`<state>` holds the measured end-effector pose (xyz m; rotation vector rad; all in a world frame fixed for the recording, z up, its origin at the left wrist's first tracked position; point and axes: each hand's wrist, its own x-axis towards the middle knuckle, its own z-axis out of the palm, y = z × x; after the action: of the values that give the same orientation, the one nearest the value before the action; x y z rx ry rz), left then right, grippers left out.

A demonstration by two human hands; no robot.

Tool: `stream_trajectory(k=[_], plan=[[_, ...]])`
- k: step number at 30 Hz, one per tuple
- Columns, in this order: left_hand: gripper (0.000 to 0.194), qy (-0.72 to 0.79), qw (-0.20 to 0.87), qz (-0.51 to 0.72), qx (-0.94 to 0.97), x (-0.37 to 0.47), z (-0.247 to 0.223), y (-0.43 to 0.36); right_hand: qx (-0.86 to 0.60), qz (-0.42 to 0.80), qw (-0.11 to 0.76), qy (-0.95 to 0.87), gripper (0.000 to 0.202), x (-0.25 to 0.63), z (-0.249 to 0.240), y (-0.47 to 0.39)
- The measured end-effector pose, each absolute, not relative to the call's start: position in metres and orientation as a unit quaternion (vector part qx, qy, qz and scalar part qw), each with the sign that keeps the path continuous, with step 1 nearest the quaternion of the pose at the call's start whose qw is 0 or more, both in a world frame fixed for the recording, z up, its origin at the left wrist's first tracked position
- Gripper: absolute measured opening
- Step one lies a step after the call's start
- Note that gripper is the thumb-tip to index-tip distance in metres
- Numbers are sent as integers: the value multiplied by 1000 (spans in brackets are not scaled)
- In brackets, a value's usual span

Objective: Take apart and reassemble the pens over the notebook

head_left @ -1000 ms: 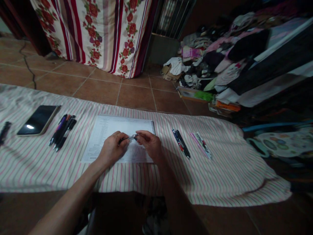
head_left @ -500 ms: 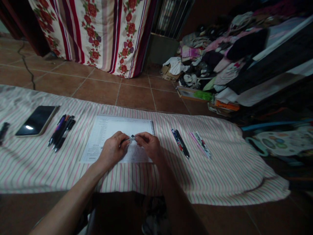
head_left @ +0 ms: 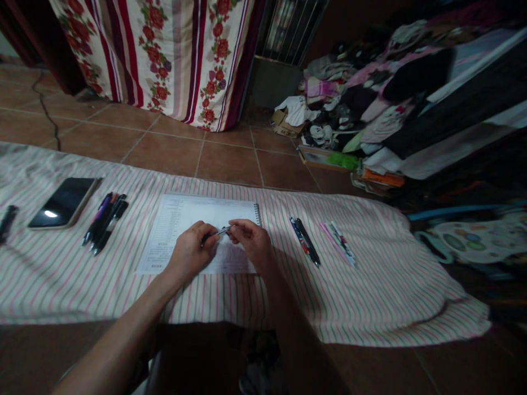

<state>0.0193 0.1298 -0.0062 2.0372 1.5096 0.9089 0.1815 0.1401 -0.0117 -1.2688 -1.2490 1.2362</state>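
My left hand point(head_left: 193, 246) is closed around one end of a slim pen point(head_left: 223, 231) with a silvery part. At the pen's other end, the fingers of my right hand point(head_left: 250, 239) pinch it. Both hands are above a spiral-bound notebook point(head_left: 197, 208) with printed sheets on it. My fingers hide parts of the pen, so its full shape does not show. Right of the notebook lie two dark pens point(head_left: 304, 241), and beyond them a few pink and white pens point(head_left: 337, 242).
A striped cloth point(head_left: 382, 285) covers the table. On the left lie a bundle of several pens point(head_left: 104, 224), a phone point(head_left: 63, 203) and a black object point(head_left: 7, 222). Past the table are a floral curtain point(head_left: 173, 60), a tiled floor point(head_left: 230, 156) and a heap of clothes point(head_left: 354, 93).
The right fingertips have shifted slightly upward, and the pen is tilted a little more. Both hands keep their grip; the view has moved very slightly.
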Motion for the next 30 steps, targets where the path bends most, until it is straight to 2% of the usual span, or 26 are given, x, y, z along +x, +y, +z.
stream_trajectory(k=[7, 22, 30], plan=[[9, 546, 236, 332, 732, 21, -7, 130, -516, 509, 475, -499, 26, 183, -10, 140], [10, 528, 180, 353, 751, 22, -7, 126, -555, 467, 457, -514, 28, 178, -8, 139], [8, 550, 247, 358, 713, 24, -6, 128, -509, 529, 487, -472, 32, 177, -4, 136]])
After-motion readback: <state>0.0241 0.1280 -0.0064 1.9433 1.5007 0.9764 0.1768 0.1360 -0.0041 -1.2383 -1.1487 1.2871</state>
